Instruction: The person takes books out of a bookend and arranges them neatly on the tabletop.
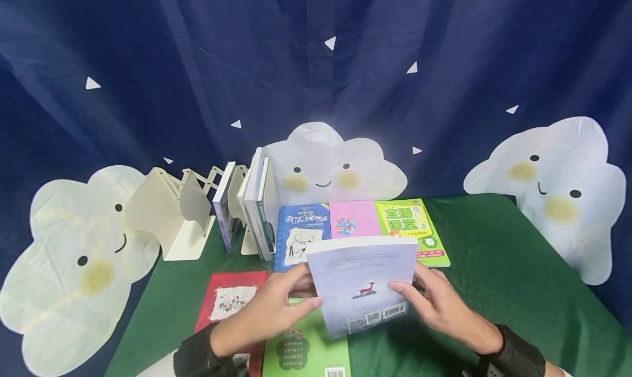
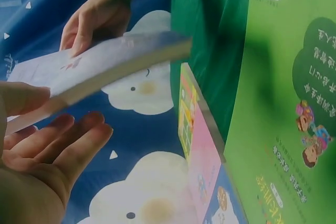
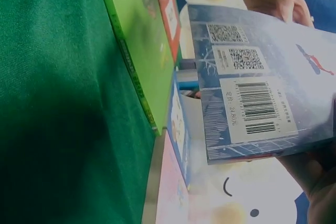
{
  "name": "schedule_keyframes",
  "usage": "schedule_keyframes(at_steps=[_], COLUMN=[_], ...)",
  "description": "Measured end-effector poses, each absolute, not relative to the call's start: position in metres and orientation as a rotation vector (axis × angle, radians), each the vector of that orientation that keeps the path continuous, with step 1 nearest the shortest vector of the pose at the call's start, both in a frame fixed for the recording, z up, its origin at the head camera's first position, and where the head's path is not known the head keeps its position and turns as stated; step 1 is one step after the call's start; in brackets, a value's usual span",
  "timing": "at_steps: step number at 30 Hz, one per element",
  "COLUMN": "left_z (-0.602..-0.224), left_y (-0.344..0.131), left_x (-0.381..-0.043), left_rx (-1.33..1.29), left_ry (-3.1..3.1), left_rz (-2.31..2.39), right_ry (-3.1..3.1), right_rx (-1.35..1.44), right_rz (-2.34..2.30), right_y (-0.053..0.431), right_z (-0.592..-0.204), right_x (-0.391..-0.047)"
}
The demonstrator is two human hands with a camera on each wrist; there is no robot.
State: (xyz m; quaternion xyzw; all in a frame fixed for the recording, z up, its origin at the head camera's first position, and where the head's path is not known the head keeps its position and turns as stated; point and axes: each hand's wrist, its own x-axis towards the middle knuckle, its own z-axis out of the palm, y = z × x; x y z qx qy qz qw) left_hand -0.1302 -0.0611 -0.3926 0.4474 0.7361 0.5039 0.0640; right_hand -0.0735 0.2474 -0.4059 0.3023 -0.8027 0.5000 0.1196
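Observation:
A pale blue-grey paperback book (image 1: 365, 278) is held up tilted, its back cover with a small red deer and barcode labels facing me. My right hand (image 1: 439, 300) grips its right edge, thumb on the cover and fingers behind. At the opposite edge is my left hand (image 1: 278, 303), its thumb at the cover's border and its other fingers behind; the left wrist view shows those fingers (image 2: 79, 140) spread beneath the book. Below the held book lie a green book (image 1: 306, 344) and a red book (image 1: 237, 294), the red one partly covered by my left arm.
A cream metal bookend rack (image 1: 185, 245) stands at back left, with several upright books (image 1: 257, 207) in it. Behind the held book lie a blue book (image 1: 301, 229), a pink book (image 1: 353, 218) and a yellow-green book (image 1: 415, 223) on the green cloth (image 1: 494, 289). A navy curtain (image 1: 306, 64) hangs behind.

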Motion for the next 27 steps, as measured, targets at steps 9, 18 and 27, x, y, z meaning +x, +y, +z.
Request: schedule_keyframes(at_steps=[9, 18, 27], left_z=[-0.395, -0.402, -0.401], left_y=[-0.070, -0.089, -0.118], left_x=[-0.136, -0.151, -0.165], left_rx=[1.293, 1.359, 1.249], left_ry=[2.381, 2.462, 2.699], left_rz=[1.466, 1.547, 1.473], right_ry=[-2.427, -2.509, -2.615], right_rx=[0.742, 0.492, 0.267], right_rz=[1.682, 1.800, 1.838], right_y=[0.257, 0.266, 0.275], right_z=[-0.410, -0.420, -0.430], right_x=[-0.073, -0.073, -0.073])
